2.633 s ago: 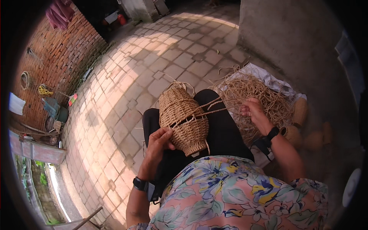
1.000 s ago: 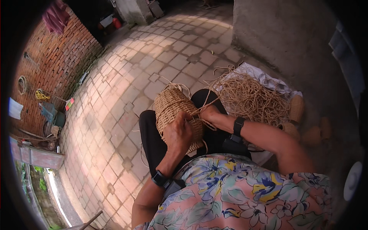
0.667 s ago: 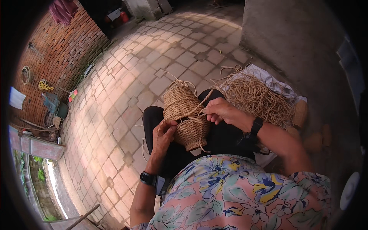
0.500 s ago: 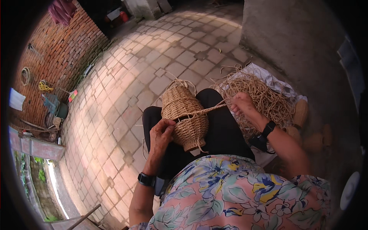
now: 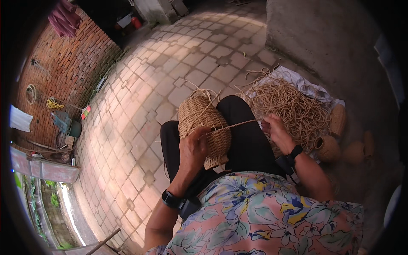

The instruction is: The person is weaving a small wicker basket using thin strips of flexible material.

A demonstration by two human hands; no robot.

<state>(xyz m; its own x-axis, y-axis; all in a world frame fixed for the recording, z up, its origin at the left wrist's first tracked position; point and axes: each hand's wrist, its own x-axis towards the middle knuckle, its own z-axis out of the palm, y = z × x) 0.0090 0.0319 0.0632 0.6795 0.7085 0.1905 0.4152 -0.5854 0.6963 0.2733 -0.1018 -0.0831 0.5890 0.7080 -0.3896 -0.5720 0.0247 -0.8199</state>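
The basket (image 5: 202,112) lies on its side across the person's lap, between the thighs of dark trousers (image 5: 255,148), with its narrow mouth (image 5: 216,163) pointing to 6 o'clock and loose ends (image 5: 208,91) sprouting at 12. Taking the basket as the clock's centre, the left hand (image 5: 193,146) rests against its 8 o'clock side, back turned up and fingers bent over the weave. Whether those fingertips pinch a cord or only press the wall is hidden, so I cannot tell how far they are closed.

The right hand (image 5: 275,127) is off at 3 o'clock, clear of the basket, its fingers curled closed on a strand (image 5: 242,124) that runs nearly straight back to the weave beside the left fingertips.

The step in hand looks like drawing this strand snug around the basket's middle. The next move seems to call for steady tension from the right hand while the left pins the weave, so that the row sits firm and the wall does not pucker.

At 2 o'clock a heap of cord (image 5: 293,106) lies on a white sheet (image 5: 293,76), just beyond the right hand. Small woven pots (image 5: 329,149) stand or lie near 3 to 4 o'clock.
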